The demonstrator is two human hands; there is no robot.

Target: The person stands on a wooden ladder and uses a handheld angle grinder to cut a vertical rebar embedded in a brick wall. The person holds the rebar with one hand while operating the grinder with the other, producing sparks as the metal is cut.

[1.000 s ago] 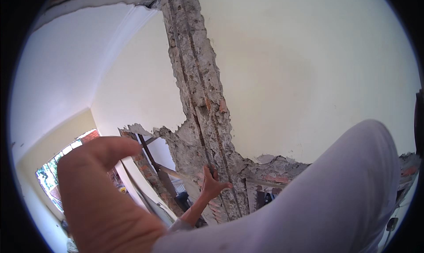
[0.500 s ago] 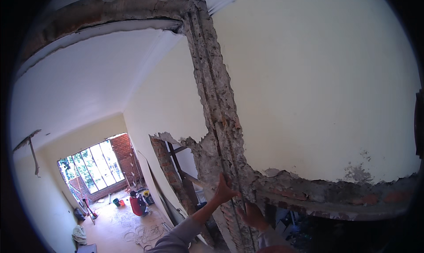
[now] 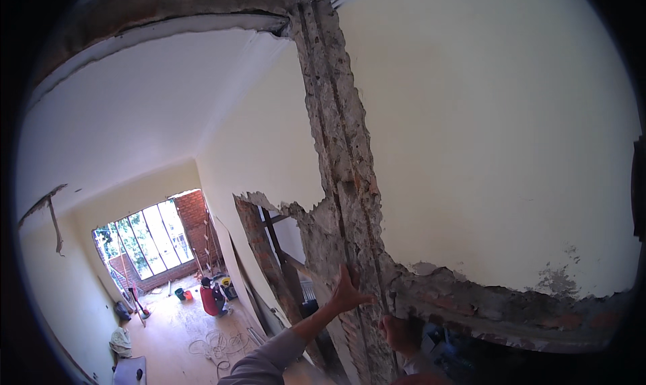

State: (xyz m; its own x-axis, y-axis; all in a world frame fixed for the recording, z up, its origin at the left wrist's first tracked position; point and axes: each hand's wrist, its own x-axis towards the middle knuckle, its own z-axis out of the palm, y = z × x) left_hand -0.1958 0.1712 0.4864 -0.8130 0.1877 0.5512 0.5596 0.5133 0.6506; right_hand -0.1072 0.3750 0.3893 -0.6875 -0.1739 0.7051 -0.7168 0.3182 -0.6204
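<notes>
Before me stands a rough, stripped concrete column [image 3: 346,176] with long steel bars [image 3: 336,126] exposed in grooves down its face. My left hand [image 3: 346,294] rests against the column's left part, fingers pointing up and thumb spread to the right; it grips nothing. Lower and to the right, my right hand [image 3: 398,334] is closed at the column's right edge, beside one of the bars. A small dark tip shows just above its fingers, but what it holds is hidden. Grey sleeves cover both forearms.
A broken wall ledge [image 3: 511,308] with brick runs right from the column. Left of it is a broken opening [image 3: 286,254]. Farther left, a person in a red vest [image 3: 212,299] crouches near buckets [image 3: 183,294]; coiled cable [image 3: 219,348] lies on the floor.
The view has shifted, so the column and room sit farther right. My right hand's fingers look more tightly curled. My left hand stays against the column.
</notes>
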